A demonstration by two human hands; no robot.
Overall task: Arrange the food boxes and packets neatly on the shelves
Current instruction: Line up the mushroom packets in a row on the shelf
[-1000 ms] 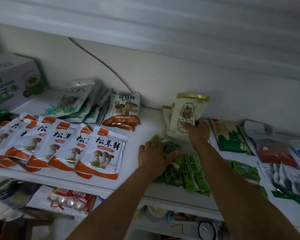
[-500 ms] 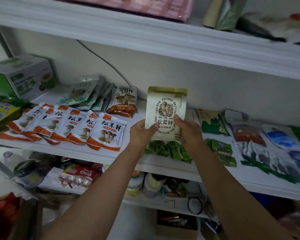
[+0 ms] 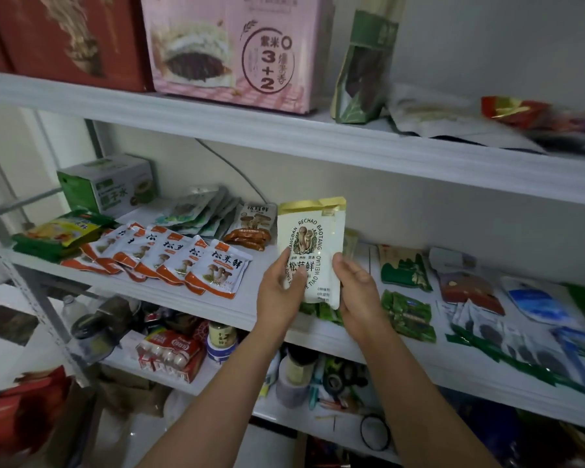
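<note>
I hold a cream mushroom packet with a gold top [image 3: 313,238] upright in front of the middle shelf [image 3: 237,305]. My left hand [image 3: 281,292] grips its lower left edge, and my right hand [image 3: 357,288] grips its lower right edge. A fanned row of white and orange mushroom packets [image 3: 169,256] lies on the shelf to the left. Green packets [image 3: 407,314] lie flat on the shelf just right of my hands, and more green ones are partly hidden behind the held packet.
A pink box [image 3: 237,49], a red box [image 3: 61,38] and a green standing pouch [image 3: 365,69] are on the top shelf. A green and white carton [image 3: 107,184] stands far left. The lower shelf holds jars, tape rolls and a red bottle pack [image 3: 171,354].
My right hand lifted the cream packet off the shelf, and my left hand left the green packets and took its other side. My view has tilted up, showing the top shelf.
</note>
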